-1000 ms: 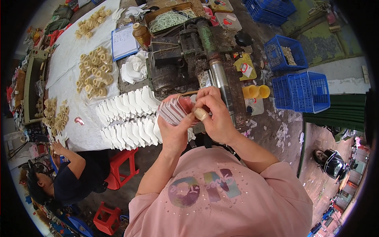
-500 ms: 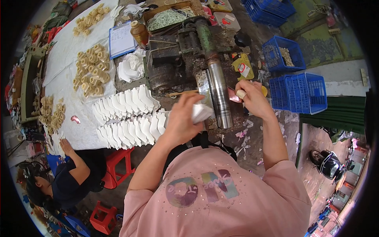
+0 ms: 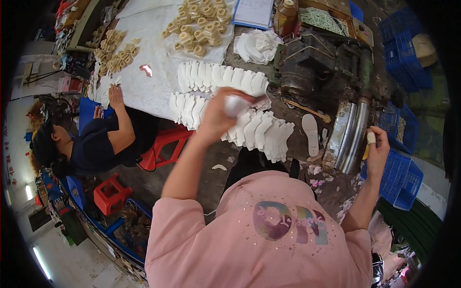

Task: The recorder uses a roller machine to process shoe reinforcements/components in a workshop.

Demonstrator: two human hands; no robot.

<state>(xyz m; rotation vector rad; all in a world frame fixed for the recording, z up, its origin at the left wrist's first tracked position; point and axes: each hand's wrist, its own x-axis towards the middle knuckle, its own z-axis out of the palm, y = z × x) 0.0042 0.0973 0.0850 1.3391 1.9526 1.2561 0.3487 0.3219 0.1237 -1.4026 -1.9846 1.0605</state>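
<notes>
My left hand is closed around a white piece, both smeared by motion. It is over the rows of white curved cut pieces, which stand overlapped on the table's near edge. To the right, my right hand is beside the shiny metal roller of a dark, greasy machine. Its fingers are curled, with a tan cover on one fingertip; whether anything is between them is hidden. A white sole-shaped piece lies left of the roller.
Tan moulded parts lie heaped on the white-covered table. At far left a co-worker has hands on the table. A red stool is on the floor. Blue crates stand at right, and a clipboard lies at the back.
The view has swung left. My left hand has moved from beside the roller to over the white pieces, still holding a white piece. The pink piece at my right hand no longer shows.
</notes>
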